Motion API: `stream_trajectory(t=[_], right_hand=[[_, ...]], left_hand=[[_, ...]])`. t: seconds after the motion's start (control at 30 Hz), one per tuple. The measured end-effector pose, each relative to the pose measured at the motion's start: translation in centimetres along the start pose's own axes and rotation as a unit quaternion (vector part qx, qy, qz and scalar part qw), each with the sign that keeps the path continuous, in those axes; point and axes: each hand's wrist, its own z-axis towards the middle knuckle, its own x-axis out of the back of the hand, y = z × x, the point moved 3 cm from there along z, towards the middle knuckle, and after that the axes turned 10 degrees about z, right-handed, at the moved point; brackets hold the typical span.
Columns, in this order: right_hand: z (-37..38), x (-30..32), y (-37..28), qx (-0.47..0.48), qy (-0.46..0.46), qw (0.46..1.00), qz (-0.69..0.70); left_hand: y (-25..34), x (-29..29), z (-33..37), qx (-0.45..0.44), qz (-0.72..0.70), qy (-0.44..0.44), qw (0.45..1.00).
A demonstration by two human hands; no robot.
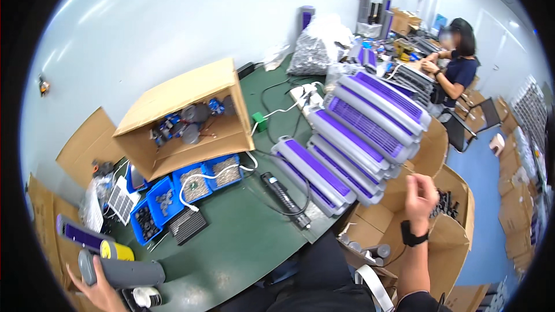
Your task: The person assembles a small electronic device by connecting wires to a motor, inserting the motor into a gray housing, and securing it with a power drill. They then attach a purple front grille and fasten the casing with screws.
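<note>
My left hand is at the lower left, its thumb and fingers around the capped end of a dark grey cylinder. That cylinder lies sideways at the table's edge, beside a yellow-and-grey cylinder and a white-and-black roll. A grey bar with a purple panel leans behind them. My right hand, with a black band on its wrist, hangs in the air over an open cardboard box. Its fingers are loosely bent and apart, and nothing shows in them.
Stacked purple-and-grey units fill the table's right side. A black tube-shaped tool lies mid-table. Blue bins of small parts stand before a tipped carton. Black parts fill another box. A person works at the far right.
</note>
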Motion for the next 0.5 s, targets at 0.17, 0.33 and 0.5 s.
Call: stream_trajectory(t=[0.17,0.33,0.5], right_hand=[[-0.8,-7.0,-5.4,0.01,-0.294,0.955,-0.023],[-3.1,-14.4,-5.8,-0.063,-0.516,0.849,-0.092],[-3.9,-15.4,-4.1,-0.069,-0.486,0.861,-0.133]], left_hand=[[10.2,1.5,-6.0,-0.039,-0.062,-0.062,0.995],[8.2,0.4,-9.0,0.026,-0.354,-0.191,0.915],[3.9,-7.1,-16.8,0.1,-0.462,-0.262,0.841]])
